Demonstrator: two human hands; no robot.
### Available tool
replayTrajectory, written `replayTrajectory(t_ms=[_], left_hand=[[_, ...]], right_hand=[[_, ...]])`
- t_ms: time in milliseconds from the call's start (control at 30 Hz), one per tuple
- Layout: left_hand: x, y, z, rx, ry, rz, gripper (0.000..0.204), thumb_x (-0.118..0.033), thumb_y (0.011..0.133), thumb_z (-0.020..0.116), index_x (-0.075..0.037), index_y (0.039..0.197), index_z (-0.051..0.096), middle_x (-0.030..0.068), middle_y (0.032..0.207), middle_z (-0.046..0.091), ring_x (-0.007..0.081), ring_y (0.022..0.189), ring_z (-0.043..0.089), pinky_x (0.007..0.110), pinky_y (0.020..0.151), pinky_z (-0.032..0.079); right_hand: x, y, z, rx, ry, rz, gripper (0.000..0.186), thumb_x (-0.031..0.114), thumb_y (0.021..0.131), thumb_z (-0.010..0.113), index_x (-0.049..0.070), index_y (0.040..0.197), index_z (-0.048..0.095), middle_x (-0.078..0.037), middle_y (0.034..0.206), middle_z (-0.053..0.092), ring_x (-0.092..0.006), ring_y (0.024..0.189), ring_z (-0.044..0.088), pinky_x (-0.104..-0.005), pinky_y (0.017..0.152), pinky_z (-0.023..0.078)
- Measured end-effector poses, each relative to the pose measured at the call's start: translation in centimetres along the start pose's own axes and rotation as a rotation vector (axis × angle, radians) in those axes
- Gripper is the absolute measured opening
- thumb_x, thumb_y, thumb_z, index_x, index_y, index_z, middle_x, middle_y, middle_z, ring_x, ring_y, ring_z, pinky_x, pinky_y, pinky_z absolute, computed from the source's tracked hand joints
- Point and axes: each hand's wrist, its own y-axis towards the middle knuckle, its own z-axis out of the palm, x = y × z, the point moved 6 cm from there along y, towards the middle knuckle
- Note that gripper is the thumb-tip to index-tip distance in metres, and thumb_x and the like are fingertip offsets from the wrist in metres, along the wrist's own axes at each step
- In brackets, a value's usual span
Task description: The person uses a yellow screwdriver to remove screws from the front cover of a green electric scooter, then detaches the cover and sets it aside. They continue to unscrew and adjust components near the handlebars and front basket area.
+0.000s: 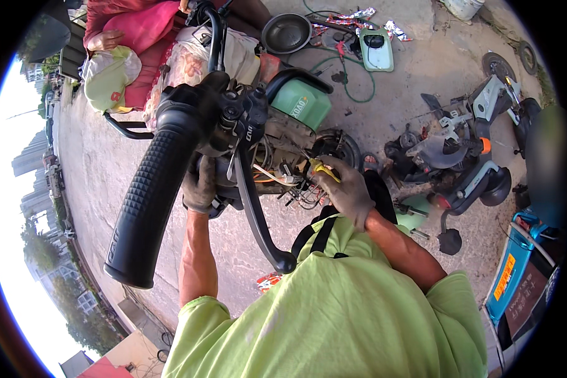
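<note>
An electric scooter's handlebar, with a black ribbed grip (148, 208) and a black brake lever (255, 220), crosses close in front of me. Behind the grip, my gloved left hand (200, 186) closes against the edge of a dark scooter part (228, 173); the handlebar partly hides its fingers. In my gloved right hand (348, 192) is a pair of yellow-handled pliers (324, 169), held at the scooter's opened body. The pliers' jaws are hard to make out. Between my hands lie exposed wires (305, 196), some orange and white. A green case (301, 104) sits beyond them.
Another person, in red clothing (151, 25), is close by at the far left. A dark round basin (286, 33), a green hose (349, 97) and a green-and-white panel (376, 50) lie on the ground. At right are a partly dismantled scooter (479, 145) and a blue-framed sign (510, 271).
</note>
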Motion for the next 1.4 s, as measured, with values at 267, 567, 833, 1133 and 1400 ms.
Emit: replayTrajectory(t_ms=[267,567,833,1133,1400], left_hand=[[-0.7,0.4,0.2,-0.021,0.018,0.003,0.034,-0.022,0.1,0.061,0.004,0.121,0.065,0.0127,0.115,0.068,0.0192,0.104,0.062,0.035,0.097,0.048],[0.3,-0.2,0.3,-0.033,-0.053,-0.059,0.036,-0.026,0.1,0.062,0.004,0.12,0.065,0.0114,0.113,0.069,0.0183,0.104,0.062,0.035,0.095,0.048],[0.5,0.3,-0.5,-0.034,0.072,-0.042,0.038,-0.028,0.099,0.066,0.002,0.124,0.065,0.0133,0.115,0.069,0.0238,0.106,0.064,0.038,0.099,0.047],[-2.8,1.2,0.2,-0.038,0.182,0.071,0.028,-0.023,0.094,0.055,0.002,0.092,0.067,0.0181,0.097,0.065,0.0342,0.097,0.059,0.043,0.092,0.044],[-3.5,2.2,0.0,0.09,0.148,0.175,0.03,-0.024,0.095,0.055,0.003,0.094,0.067,0.0179,0.092,0.064,0.0326,0.091,0.059,0.041,0.086,0.045]], right_hand=[[-2.6,-1.4,3.2,0.44,1.682,0.796,0.035,0.025,0.106,0.048,0.007,0.134,0.057,-0.011,0.104,0.069,-0.0095,0.061,0.057,-0.0201,0.051,0.05],[-0.8,-1.3,1.6,0.092,-0.707,-0.05,0.052,0.027,0.1,0.058,0.019,0.149,0.046,-0.017,0.092,0.07,-0.0343,0.072,0.07,-0.045,0.065,0.055],[-2.2,-1.4,2.2,-0.1,-0.243,-0.209,0.046,0.03,0.096,0.062,0.011,0.138,0.057,-0.02,0.091,0.069,-0.035,0.076,0.069,-0.0492,0.064,0.055],[-4.5,-1.1,4.1,0.353,1.202,0.692,0.033,0.03,0.106,0.049,0.012,0.131,0.062,-0.005,0.092,0.067,-0.0044,0.052,0.046,-0.0174,0.041,0.032],[3.1,-0.6,1.9,-0.002,-0.782,-0.146,0.04,0.024,0.095,0.06,0.013,0.133,0.061,-0.021,0.096,0.07,-0.0362,0.086,0.071,-0.0455,0.072,0.057]])
